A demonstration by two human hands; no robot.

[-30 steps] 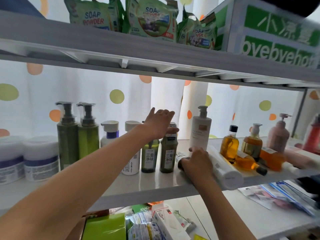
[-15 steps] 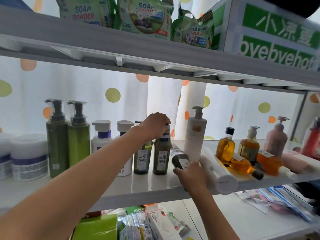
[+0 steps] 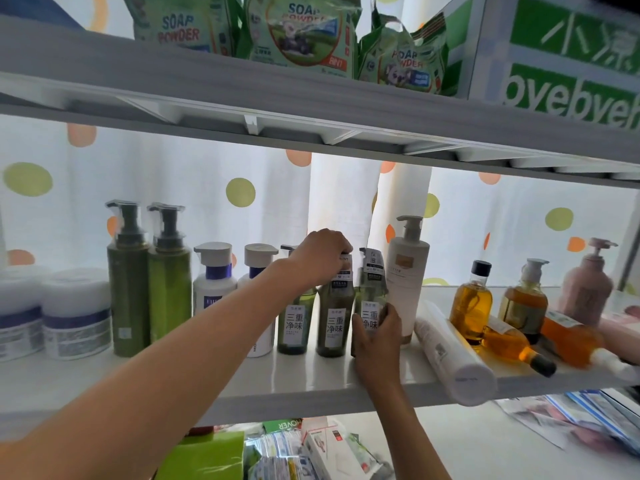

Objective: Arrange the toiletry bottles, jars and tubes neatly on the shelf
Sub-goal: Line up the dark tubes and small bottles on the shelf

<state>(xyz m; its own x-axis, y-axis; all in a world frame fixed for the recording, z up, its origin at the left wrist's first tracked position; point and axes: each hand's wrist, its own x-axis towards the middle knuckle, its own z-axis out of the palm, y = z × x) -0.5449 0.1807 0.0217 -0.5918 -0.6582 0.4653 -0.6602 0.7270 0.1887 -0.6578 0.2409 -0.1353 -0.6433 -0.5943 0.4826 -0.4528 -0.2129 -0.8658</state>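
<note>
Head view: you are partway through lining up bottles on the middle shelf (image 3: 311, 393), and the step in hand is standing a third dark-green bottle (image 3: 369, 299) into the row. Your right hand (image 3: 375, 337) wraps its lower body from the front, fingers curled round it; it stands upright just beside the tall white pump bottle (image 3: 405, 282). Your left hand (image 3: 323, 254) closes down over the cap of the second dark-green bottle (image 3: 334, 320), steadying it.

Next, I judge, you need to nudge the held bottle snug against its neighbour, label forward, then let go without tipping either.

Counted, largest first: one white tube (image 3: 450, 355) lying on its side at the shelf's front edge; two tall olive pump bottles (image 3: 149, 289); one pink pump bottle (image 3: 585, 285); two white bottles with purple bands (image 3: 213, 282); three dark-green bottles; two amber bottles upright (image 3: 471, 303) and two lying down (image 3: 512, 344), though the far right is blurred; two white jars (image 3: 74, 313). The lying ones remain to be stood up.
</note>
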